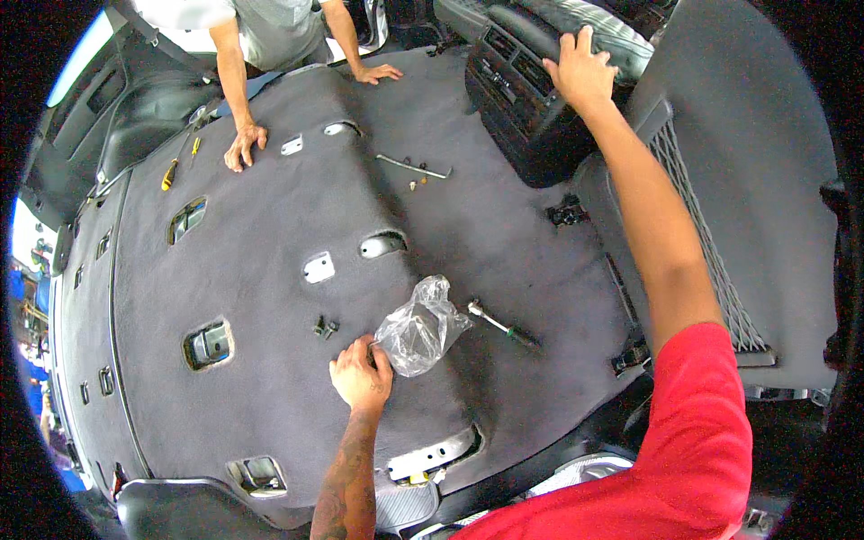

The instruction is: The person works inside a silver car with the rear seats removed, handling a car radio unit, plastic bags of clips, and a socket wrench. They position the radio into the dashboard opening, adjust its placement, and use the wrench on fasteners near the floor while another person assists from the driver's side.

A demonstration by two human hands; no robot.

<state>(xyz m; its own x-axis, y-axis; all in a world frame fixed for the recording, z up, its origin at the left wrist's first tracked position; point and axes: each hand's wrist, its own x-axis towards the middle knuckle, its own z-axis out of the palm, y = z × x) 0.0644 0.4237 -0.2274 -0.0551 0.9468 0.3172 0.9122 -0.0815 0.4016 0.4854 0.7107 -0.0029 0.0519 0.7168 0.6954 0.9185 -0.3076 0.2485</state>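
Over the grey carpet (270, 261) of a vehicle's interior, we are leaning in, red sleeve (693, 423) at the lower right, with a clear plastic bag (418, 331) lying just beyond and to the right of our left hand (362, 375). The bag is sitting along the carpet's raised ridge, its crumpled neck pointing away from us and slightly rightward, so its long axis is running roughly in line with our left forearm. The left hand is by far the nearer: its bent fingers are touching the bag's left edge, though we are not able to tell whether they are pinching the plastic or merely resting against it. Our right hand (585, 76), well apart at the upper right, is spreading its fingers loosely over the top of a black console (511, 99) with air vents, grasping nothing that we are seeing. A ratchet (500, 322) is lying just right of the bag, its dark handle slanting toward us and to the right. Small dark pieces (326, 327) are resting just beyond the left hand, and a bent metal wrench (405, 166) is lying farther off. Opposite us, a co-worker (279, 40) in a grey shirt is resting both hands on the carpet, two yellow-handled tools (169, 175) lying near one of them.
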